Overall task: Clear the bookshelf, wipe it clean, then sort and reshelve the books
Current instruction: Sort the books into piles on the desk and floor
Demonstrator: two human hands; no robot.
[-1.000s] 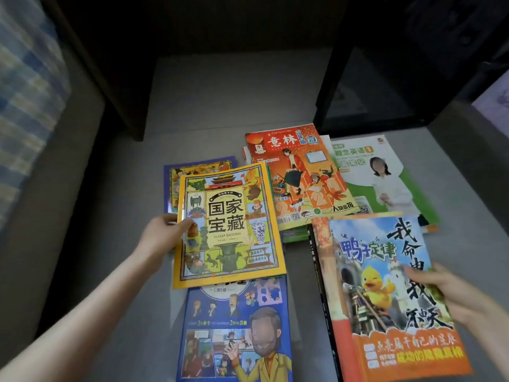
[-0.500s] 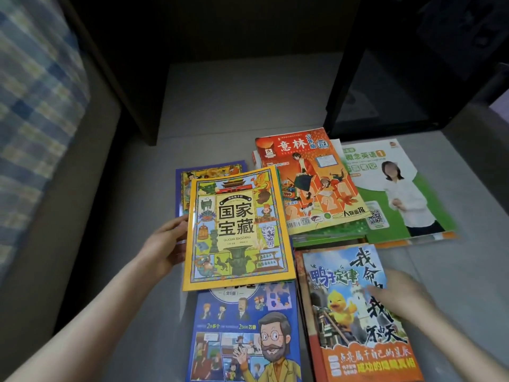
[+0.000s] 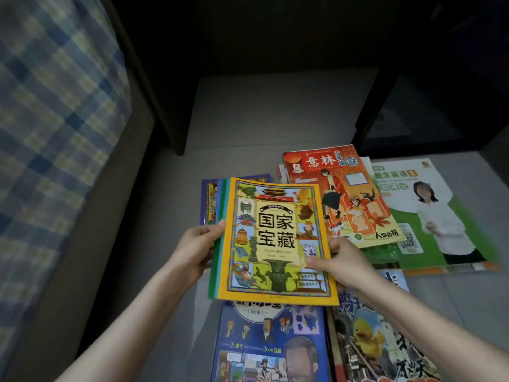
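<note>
A small stack of thin books topped by a yellow-bordered book is lifted off the floor between both hands. My left hand grips its left edge, thumb on top. My right hand holds the right edge, thumb on the cover. Beneath lie a purple book, a blue comic book and a duck-cover book. A red magazine and a green-and-white English book lie to the right.
The dark bookshelf frame stands behind the books, its lower opening over grey floor. A bed with a plaid sheet runs along the left.
My right hand left the duck-cover book and took the yellow-bordered stack's right edge. The stack has risen off the floor, now held by both hands.
</note>
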